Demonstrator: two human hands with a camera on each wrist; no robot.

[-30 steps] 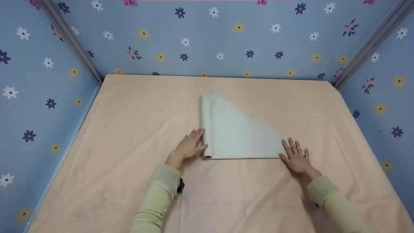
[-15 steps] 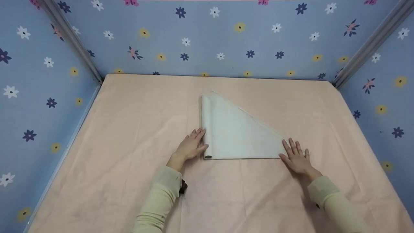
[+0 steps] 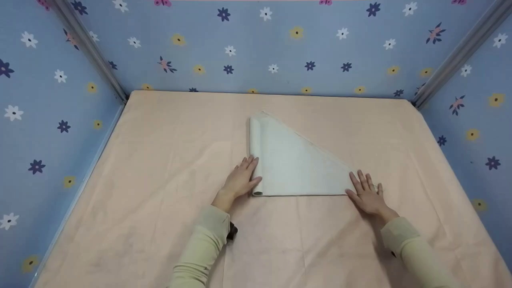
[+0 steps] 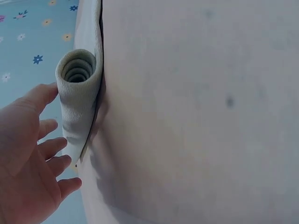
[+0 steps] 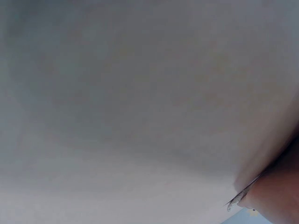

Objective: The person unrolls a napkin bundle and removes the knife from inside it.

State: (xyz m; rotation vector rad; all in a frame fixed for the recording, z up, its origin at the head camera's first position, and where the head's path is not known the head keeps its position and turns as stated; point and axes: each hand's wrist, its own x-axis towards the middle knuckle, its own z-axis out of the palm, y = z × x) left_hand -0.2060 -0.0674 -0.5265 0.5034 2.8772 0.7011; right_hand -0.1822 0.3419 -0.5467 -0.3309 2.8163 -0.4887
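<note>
A pale mint-white cloth (image 3: pixel 300 164) lies folded on the table, with a slanted upper right edge and a straight near edge. Its left side is wound into a roll (image 3: pixel 255 136), whose spiral layers show at the near end in the left wrist view. My left hand (image 3: pixel 239 180) is at the lower part of this roll, fingers lightly bent and thumb against its near end. At the cloth's right corner my right hand (image 3: pixel 368 198) lies flat with fingers spread, covering the tip. The right wrist view catches only a bit of that hand (image 5: pixel 275 196) at the cloth's edge.
A peach tablecloth (image 3: pixel 160 160) with creases covers the table. Blue flowered panels (image 3: pixel 264 52) stand along the back and both sides, with grey metal posts (image 3: pixel 92 52) at the corners. A small dark device (image 3: pixel 232 231) sits at the left wrist.
My left hand has shifted slightly right and away from me, its fingers now farther over the roll. The roll barely differs. My right hand stays in place.
</note>
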